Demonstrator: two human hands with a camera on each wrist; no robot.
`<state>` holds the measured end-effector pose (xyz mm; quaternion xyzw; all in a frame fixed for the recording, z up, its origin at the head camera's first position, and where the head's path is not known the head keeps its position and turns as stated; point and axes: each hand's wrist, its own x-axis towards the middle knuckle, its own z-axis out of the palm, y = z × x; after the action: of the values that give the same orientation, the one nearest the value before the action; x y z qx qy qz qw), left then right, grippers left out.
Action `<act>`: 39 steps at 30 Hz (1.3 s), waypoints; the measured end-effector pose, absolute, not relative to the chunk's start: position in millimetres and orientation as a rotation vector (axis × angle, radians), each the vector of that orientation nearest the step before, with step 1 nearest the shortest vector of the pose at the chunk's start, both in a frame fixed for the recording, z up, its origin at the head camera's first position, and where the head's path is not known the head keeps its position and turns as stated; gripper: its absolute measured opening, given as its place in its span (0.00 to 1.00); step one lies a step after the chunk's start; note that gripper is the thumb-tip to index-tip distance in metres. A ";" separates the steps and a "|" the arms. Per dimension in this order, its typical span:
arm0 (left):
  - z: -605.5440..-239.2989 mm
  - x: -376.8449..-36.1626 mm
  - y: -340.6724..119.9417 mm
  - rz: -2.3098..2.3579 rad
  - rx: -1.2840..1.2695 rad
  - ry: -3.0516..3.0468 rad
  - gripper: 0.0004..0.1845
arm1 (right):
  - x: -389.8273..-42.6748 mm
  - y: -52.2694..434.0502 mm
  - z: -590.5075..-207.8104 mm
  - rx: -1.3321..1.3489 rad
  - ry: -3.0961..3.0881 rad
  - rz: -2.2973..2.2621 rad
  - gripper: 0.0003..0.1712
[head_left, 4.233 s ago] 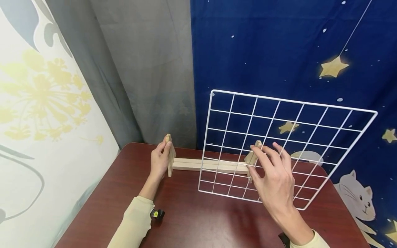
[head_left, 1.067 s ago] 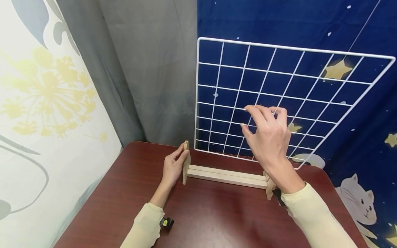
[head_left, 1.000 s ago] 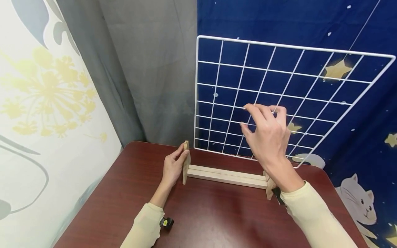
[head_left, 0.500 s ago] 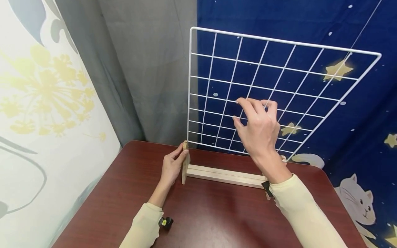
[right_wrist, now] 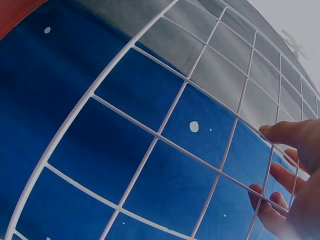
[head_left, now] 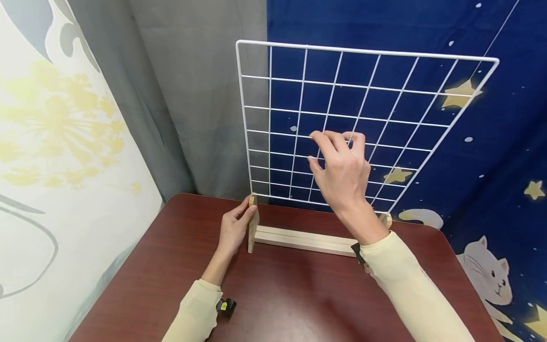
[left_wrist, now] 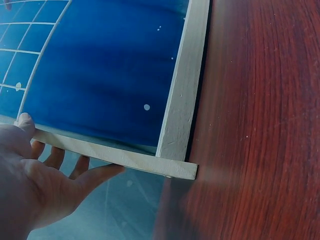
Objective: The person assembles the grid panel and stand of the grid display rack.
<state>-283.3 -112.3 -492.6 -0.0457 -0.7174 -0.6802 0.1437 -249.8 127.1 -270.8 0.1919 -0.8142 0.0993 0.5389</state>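
A white wire grid panel [head_left: 367, 52] stands nearly upright above the table, gripped by my right hand [head_left: 344, 173], whose fingers hook through its middle cells. Below it is a pale wooden stand: a long crossbar [head_left: 305, 240] between two upright end pieces. My left hand [head_left: 232, 232] pinches the left end piece [head_left: 252, 228] near its top. The panel's lower left corner is right at that top; its lower right corner overlaps the right end piece [head_left: 386, 220], mostly hidden by my right forearm. In the left wrist view, my left thumb [left_wrist: 25, 120] lies beside the panel's edge wire.
The stand sits toward the back of a dark red wooden table [head_left: 282, 294]. Behind it hang a grey curtain [head_left: 209, 95] and a blue one [head_left: 427, 190] with stars. A white patterned wall [head_left: 64, 213] rises at the left.
First low in front of the stand, the panel was raised behind it. In the last second my right hand carried it left until its lower corners met the end pieces. My left hand kept its hold.
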 end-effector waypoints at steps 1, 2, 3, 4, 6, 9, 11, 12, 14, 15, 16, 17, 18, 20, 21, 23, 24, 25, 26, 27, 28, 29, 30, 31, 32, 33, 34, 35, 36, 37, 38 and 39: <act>-493.1 -283.0 -113.5 -1.963 -0.128 -2.066 0.26 | -250.9 126.1 -272.1 0.463 -1.936 0.233 0.23; -493.5 -282.5 -114.4 -1.965 -0.127 -2.065 0.26 | -251.9 125.1 -273.8 0.469 -1.936 0.230 0.23; -493.8 -281.7 -115.1 -1.971 -0.125 -2.061 0.26 | -252.7 124.4 -275.5 0.474 -1.935 0.227 0.23; -494.4 -281.0 -116.1 -1.974 -0.124 -2.058 0.27 | -253.5 123.7 -277.5 0.481 -1.936 0.223 0.23; -496.0 -280.2 -117.7 -1.983 -0.120 -2.046 0.27 | -254.4 122.4 -280.6 0.492 -1.942 0.221 0.23; -497.1 -279.7 -119.4 -1.989 -0.120 -2.035 0.27 | -256.1 121.3 -283.9 0.499 -1.949 0.222 0.23; -497.4 -280.0 -119.8 -1.984 -0.112 -2.032 0.27 | -257.6 121.1 -285.1 0.500 -1.951 0.224 0.23; -497.6 -280.4 -119.9 -1.979 -0.108 -2.034 0.28 | -258.2 121.1 -285.6 0.500 -1.952 0.226 0.23; -497.6 -281.1 -119.8 -1.971 -0.102 -2.035 0.28 | -259.2 121.2 -286.2 0.501 -1.955 0.228 0.23; -497.4 -281.3 -119.9 -1.968 -0.102 -2.034 0.27 | -259.4 121.2 -286.5 0.502 -1.956 0.228 0.24; -497.2 -281.4 -119.8 -1.971 -0.100 -2.029 0.27 | -259.7 121.2 -286.7 0.503 -1.958 0.229 0.24; -497.1 -281.6 -119.9 -1.973 -0.102 -2.028 0.27 | -259.9 121.0 -286.9 0.504 -1.960 0.229 0.24; -496.9 -281.5 -120.0 -1.979 -0.106 -2.025 0.27 | -259.9 120.9 -287.1 0.504 -1.961 0.229 0.24; -496.3 -281.2 -120.1 -1.990 -0.112 -2.018 0.27 | -259.9 120.5 -287.2 0.504 -1.963 0.231 0.24; -496.1 -281.2 -120.2 -1.993 -0.114 -2.019 0.27 | -259.9 120.2 -287.1 0.503 -1.963 0.233 0.24; -495.9 -281.4 -120.2 -2.001 -0.117 -2.017 0.26 | -259.9 119.7 -287.1 0.502 -1.963 0.235 0.24; -495.8 -281.4 -120.2 -2.005 -0.120 -2.016 0.26 | -259.9 119.4 -287.0 0.501 -1.963 0.235 0.24; -495.8 -281.6 -120.1 -2.006 -0.121 -2.017 0.26 | -259.9 119.2 -286.9 0.500 -1.963 0.232 0.24; -495.9 -282.0 -119.8 -2.006 -0.123 -2.018 0.26 | -259.9 119.3 -286.9 0.498 -1.963 0.229 0.24; -495.9 -282.4 -119.5 -2.006 -0.125 -2.018 0.26 | -259.9 119.3 -286.9 0.498 -1.962 0.230 0.24; -495.9 -282.8 -119.0 -2.008 -0.127 -2.018 0.26 | -259.8 119.5 -287.0 0.497 -1.961 0.230 0.24; -495.8 -283.1 -118.4 -2.007 -0.129 -2.018 0.26 | -259.8 119.8 -287.2 0.496 -1.960 0.230 0.24; -495.7 -283.3 -117.9 -2.004 -0.129 -2.021 0.26 | -259.9 120.5 -287.6 0.495 -1.961 0.226 0.24; -495.7 -283.5 -117.3 -1.997 -0.128 -2.024 0.26 | -260.0 121.2 -288.2 0.494 -1.963 0.225 0.24; -495.7 -283.5 -116.7 -1.993 -0.128 -2.025 0.26 | -259.9 121.9 -289.0 0.493 -1.964 0.229 0.24; -495.8 -283.5 -116.1 -1.989 -0.124 -2.028 0.26 | -259.8 122.5 -290.1 0.493 -1.967 0.233 0.25; -496.0 -283.5 -115.8 -1.984 -0.121 -2.033 0.26 | -259.6 123.2 -291.4 0.492 -1.973 0.232 0.25; -496.4 -283.7 -115.5 -1.977 -0.119 -2.038 0.26 | -259.9 124.1 -293.0 0.491 -1.978 0.228 0.25; -496.7 -283.8 -115.3 -1.973 -0.117 -2.042 0.26 | -259.8 124.9 -294.4 0.490 -1.984 0.223 0.25; -497.1 -284.0 -115.2 -1.964 -0.118 -2.050 0.26 | -259.9 125.5 -296.0 0.488 -1.991 0.221 0.25; -497.5 -284.1 -115.2 -1.959 -0.116 -2.055 0.26 | -260.0 126.1 -297.4 0.485 -1.996 0.219 0.25; -498.1 -284.5 -115.2 -1.957 -0.116 -2.061 0.27 | -260.4 126.8 -298.9 0.484 -1.999 0.216 0.25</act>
<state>-284.5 -115.2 -498.1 -0.0405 -0.7167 -0.6803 0.1480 -260.4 126.8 -298.9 0.2010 -0.8307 0.0898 0.5113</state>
